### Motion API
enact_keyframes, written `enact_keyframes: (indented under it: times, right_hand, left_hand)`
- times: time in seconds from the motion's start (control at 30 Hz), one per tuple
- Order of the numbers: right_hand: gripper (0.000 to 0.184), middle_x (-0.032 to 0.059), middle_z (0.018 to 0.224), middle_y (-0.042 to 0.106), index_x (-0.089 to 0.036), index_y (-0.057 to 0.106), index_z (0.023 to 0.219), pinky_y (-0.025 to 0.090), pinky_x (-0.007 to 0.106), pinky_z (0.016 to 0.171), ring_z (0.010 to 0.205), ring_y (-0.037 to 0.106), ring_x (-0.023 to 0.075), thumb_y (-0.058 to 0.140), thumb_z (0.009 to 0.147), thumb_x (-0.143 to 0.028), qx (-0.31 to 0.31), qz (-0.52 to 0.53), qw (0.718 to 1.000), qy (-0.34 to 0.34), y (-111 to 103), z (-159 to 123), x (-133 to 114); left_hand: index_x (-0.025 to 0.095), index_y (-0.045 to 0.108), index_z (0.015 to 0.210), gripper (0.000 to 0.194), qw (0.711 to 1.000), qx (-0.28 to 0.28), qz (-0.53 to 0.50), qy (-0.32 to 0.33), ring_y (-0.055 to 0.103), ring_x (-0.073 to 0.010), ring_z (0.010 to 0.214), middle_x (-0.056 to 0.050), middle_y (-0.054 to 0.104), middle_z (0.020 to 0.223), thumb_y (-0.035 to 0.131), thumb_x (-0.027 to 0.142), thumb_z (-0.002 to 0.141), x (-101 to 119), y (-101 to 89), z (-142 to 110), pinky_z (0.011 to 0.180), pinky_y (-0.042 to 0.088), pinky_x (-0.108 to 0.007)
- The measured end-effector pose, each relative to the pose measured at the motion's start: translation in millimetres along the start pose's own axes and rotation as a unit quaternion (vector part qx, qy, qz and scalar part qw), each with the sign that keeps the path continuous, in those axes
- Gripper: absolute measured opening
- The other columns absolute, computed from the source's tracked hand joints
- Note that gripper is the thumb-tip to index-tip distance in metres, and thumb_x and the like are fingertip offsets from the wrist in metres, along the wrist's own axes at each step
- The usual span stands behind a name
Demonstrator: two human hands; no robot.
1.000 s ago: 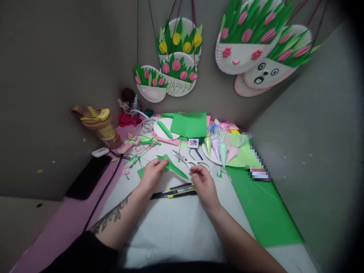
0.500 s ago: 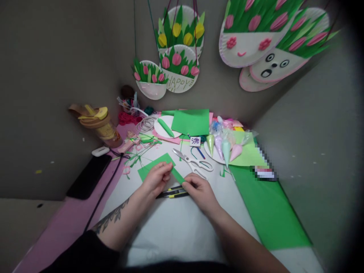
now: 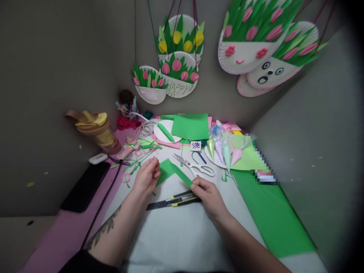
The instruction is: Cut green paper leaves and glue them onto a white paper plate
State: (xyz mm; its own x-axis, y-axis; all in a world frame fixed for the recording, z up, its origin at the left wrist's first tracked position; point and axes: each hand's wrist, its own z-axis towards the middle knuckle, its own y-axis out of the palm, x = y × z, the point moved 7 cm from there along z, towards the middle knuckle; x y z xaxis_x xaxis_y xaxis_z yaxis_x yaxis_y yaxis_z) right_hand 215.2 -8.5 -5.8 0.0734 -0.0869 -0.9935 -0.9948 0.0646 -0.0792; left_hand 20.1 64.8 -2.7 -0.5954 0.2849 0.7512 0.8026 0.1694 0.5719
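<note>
the white table in front of me carries a long green sheet on its right side. my left hand and right hand sit apart, each pinching one end of a folded green paper piece. scissors lie just behind it, pens just below.

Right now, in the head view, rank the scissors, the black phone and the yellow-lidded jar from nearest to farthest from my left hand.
Measured from the left hand, which pinches the green paper piece:
1. Scissors: just to its right, past the paper.
2. Black phone: off to its left, on the pink sheet's edge.
3. Yellow-lidded jar: farther left and back, by the wall.
</note>
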Motion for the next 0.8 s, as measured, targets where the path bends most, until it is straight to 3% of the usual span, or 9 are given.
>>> enact_keyframes:
  times: [0.1,0.17,0.27,0.37,0.47,0.53,0.63,0.7,0.8]
  right_hand:
    - [0.021,-0.0022,0.063,0.048,-0.02,0.056,0.061,0.034,0.026,0.056,0.059,0.044,0.0138,0.062,0.077,-0.032,0.018,-0.024,1.0,-0.002,4,2,-2]
    - [0.02,-0.0015,0.063,0.05,-0.02,0.057,0.061,0.035,0.026,0.057,0.061,0.045,0.0145,0.062,0.077,-0.03,0.015,-0.058,0.998,-0.021,11,3,-8]
    - [0.018,-0.0009,0.064,0.051,-0.02,0.058,0.06,0.036,0.027,0.058,0.062,0.047,0.0151,0.061,0.076,-0.026,-0.002,-0.099,0.994,-0.051,16,2,-17]
    - [0.016,-0.0003,0.066,0.054,-0.02,0.059,0.061,0.037,0.027,0.061,0.065,0.049,0.0157,0.06,0.077,-0.024,-0.003,-0.101,0.993,-0.06,9,2,-17]
    - [0.016,-0.0005,0.068,0.055,-0.021,0.06,0.065,0.038,0.027,0.059,0.064,0.05,0.0155,0.059,0.079,-0.027,0.034,-0.092,0.994,-0.044,-5,8,-14]
    - [0.013,0.0004,0.073,0.057,-0.021,0.062,0.072,0.039,0.027,0.06,0.065,0.051,0.0157,0.059,0.081,-0.03,0.053,-0.108,0.992,-0.048,-7,14,-19]
    - [0.016,0.0041,0.09,0.061,-0.022,0.066,0.091,0.043,0.029,0.066,0.079,0.056,0.0186,0.064,0.077,-0.029,0.007,-0.176,0.98,-0.093,17,26,-37]
    - [0.007,0.0036,0.087,0.06,-0.022,0.064,0.082,0.043,0.029,0.067,0.08,0.055,0.0187,0.062,0.078,-0.028,-0.05,-0.204,0.97,-0.125,39,32,-46]
    - [0.018,0.001,0.074,0.055,-0.021,0.054,0.063,0.041,0.028,0.065,0.071,0.053,0.0164,0.055,0.081,-0.025,-0.081,-0.205,0.963,-0.152,56,38,-50]
  left_hand:
    - [0.015,0.063,0.089,0.046,0.993,-0.073,0.09,-0.011,0.041,-0.0051,0.052,0.003,0.053,0.067,0.083,0.043,0.058,-14,16.9,-15,0.044,0.026,-0.017]
    - [0.015,0.062,0.077,0.044,0.979,-0.097,0.172,-0.038,0.042,-0.0066,0.051,0.004,0.053,0.06,0.086,0.04,0.051,-30,22.8,-23,0.045,0.026,-0.019]
    - [0.018,0.044,0.054,0.048,0.976,-0.057,0.191,-0.09,0.03,-0.0047,0.043,0.008,0.038,0.045,0.085,0.044,0.051,-42,14.3,-23,0.043,0.017,-0.021]
    - [0.02,0.039,0.053,0.053,0.985,-0.018,0.144,-0.089,0.025,-0.0041,0.041,0.01,0.033,0.042,0.084,0.048,0.049,-30,1.7,-11,0.043,0.014,-0.022]
    - [0.018,0.043,0.054,0.049,0.988,0.033,0.149,-0.016,0.027,-0.004,0.043,0.009,0.035,0.044,0.082,0.048,0.053,-7,-10.9,0,0.044,0.015,-0.022]
    - [0.017,0.046,0.054,0.046,0.983,0.028,0.182,0.013,0.028,-0.0041,0.044,0.009,0.038,0.046,0.081,0.047,0.055,0,-10.7,0,0.045,0.017,-0.022]
    - [0.015,0.049,0.054,0.044,0.978,-0.013,0.21,0.006,0.031,-0.0049,0.047,0.007,0.042,0.048,0.081,0.046,0.057,-7,-2.4,-5,0.047,0.019,-0.022]
    - [0.015,0.048,0.053,0.045,0.979,-0.026,0.202,0.001,0.032,-0.005,0.048,0.007,0.042,0.047,0.082,0.045,0.056,-11,1.2,-8,0.047,0.021,-0.022]
    - [0.016,0.046,0.053,0.047,0.99,-0.024,0.139,-0.013,0.028,-0.0035,0.045,0.009,0.036,0.046,0.084,0.043,0.054,-9,-0.2,-6,0.044,0.018,-0.021]
